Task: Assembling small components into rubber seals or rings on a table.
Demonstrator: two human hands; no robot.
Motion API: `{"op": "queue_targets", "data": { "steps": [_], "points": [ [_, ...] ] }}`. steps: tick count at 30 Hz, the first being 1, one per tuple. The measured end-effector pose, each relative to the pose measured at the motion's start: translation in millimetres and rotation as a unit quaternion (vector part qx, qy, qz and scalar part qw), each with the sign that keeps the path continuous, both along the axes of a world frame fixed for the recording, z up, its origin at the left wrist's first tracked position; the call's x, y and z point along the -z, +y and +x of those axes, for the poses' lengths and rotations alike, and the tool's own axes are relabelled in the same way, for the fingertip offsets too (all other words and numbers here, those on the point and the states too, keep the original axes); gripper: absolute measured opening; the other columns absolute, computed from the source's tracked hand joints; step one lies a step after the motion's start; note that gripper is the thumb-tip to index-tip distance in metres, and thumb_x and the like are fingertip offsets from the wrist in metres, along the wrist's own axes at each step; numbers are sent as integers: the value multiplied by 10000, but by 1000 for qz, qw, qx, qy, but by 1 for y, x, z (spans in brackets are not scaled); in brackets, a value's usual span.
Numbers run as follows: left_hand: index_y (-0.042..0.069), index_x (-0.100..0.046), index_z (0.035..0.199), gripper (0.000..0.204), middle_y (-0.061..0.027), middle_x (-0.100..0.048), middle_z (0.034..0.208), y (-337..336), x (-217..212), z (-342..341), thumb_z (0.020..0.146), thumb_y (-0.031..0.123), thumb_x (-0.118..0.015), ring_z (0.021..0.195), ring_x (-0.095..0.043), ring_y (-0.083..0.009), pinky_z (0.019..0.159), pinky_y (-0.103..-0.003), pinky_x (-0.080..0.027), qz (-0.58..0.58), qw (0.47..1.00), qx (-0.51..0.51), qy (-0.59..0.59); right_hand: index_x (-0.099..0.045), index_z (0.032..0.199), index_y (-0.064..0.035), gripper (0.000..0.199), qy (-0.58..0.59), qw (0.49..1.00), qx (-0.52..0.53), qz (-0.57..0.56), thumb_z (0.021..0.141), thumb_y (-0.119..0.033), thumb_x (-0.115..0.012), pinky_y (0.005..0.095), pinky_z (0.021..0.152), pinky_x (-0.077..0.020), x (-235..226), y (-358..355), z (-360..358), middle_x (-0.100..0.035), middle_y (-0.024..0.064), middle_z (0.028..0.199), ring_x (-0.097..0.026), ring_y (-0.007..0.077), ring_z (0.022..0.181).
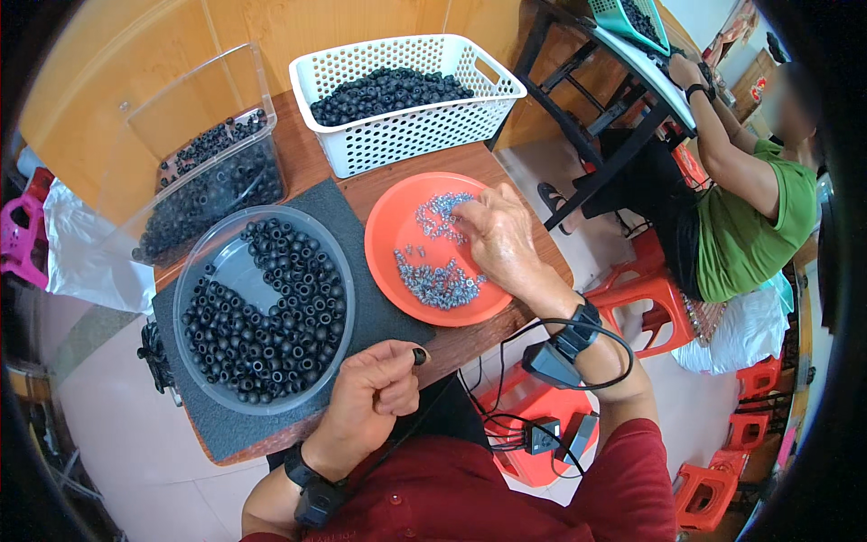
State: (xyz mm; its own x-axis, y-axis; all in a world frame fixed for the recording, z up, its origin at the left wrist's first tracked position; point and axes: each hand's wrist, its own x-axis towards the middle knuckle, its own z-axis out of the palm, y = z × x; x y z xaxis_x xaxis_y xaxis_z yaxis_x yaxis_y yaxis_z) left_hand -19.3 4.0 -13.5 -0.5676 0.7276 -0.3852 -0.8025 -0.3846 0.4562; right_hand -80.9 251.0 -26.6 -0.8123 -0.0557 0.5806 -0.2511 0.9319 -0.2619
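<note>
The left hand [375, 390] pinches one small black ring [419, 356] between thumb and finger at the near tabletop [470, 163] edge, just right of the round clear tub [226, 271] of black rings on a dark mat [379, 312]. The right hand [501, 239] rests with its grip curled loosely on the small metal screws [438, 282] in the orange plate [388, 226]. Behind stand a clear bin [194, 117] and a white basket [406, 135] of more rings, and a person in green [750, 226] sits at another table to the right.
</note>
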Motion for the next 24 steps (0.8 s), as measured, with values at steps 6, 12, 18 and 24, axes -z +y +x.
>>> {"op": "queue_targets", "data": {
  "steps": [6, 12, 18, 24],
  "points": [
    [-25, -587, 940, 184, 62, -283, 480, -1, -1, 5, 910, 139, -512, 399, -229, -54, 446, -243, -219, -29, 999, 22, -3, -663, 766, -53, 84, -26, 999, -24, -28, 694, -16, -641, 411, 611, -413, -8, 1, 12, -525, 110, 650, -504, 311, 678],
    [-28, -593, 974, 190, 51, -435, 594, -14, -3, 18, 873, 132, -601, 468, -313, -28, 453, -182, -245, 16, 994, 111, -6, -639, 773, -30, 140, 40, 992, -108, -50, 640, 9, -616, 408, 605, -412, -21, -27, 2, -517, 118, 666, -495, 305, 679],
    [-33, -612, 1005, 249, -5, -577, 833, -67, -34, 34, 823, 127, -669, 669, -469, -41, 588, -182, -370, 1, 986, 145, 82, -569, 819, -5, 255, -115, 893, -407, -156, 565, -6, -592, 398, 606, -420, -37, -104, 86, -496, 120, 740, -488, 300, 708],
    [-118, -631, 904, 382, -71, -623, 721, -97, -67, 76, 677, 152, -779, 564, -490, -54, 516, -175, -340, -77, 993, -4, 85, -576, 841, -1, 223, -335, 761, -526, -178, 626, -47, -614, 409, 668, -431, 49, -164, 146, -526, 137, 795, -509, 329, 785]
  ]
}}
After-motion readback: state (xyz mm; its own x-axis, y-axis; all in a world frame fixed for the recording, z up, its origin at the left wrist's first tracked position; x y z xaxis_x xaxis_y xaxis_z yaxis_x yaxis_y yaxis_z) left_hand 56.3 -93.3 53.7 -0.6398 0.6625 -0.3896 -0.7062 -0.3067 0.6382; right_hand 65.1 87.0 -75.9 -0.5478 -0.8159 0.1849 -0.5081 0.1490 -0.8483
